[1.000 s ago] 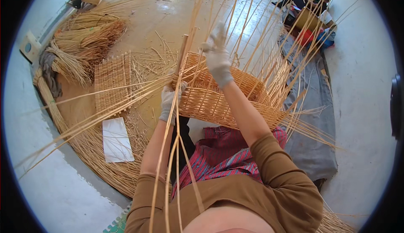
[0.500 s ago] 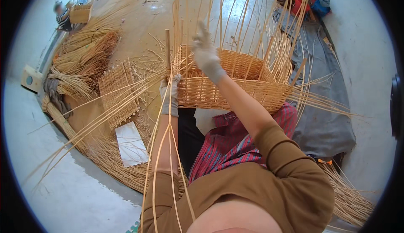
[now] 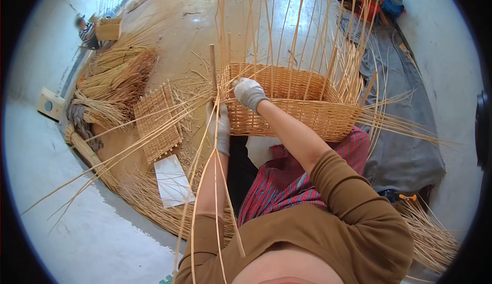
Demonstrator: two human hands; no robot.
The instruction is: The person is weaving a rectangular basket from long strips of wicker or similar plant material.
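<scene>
Floor (image 3: 177, 33) beyond; basket (image 3: 294, 117) beside left fingers (image 3: 223, 113)

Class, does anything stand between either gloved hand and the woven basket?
Nothing visible blocks either hand. The left hand is at the left end of the basket, with loose canes crossing over it; the right hand is over the basket's near side.

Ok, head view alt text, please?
A gloved left hand is at the left corner of a woven basket with upright canes, the gloved right hand over its near rim. Cane bundles lie on the floor at left.
</scene>
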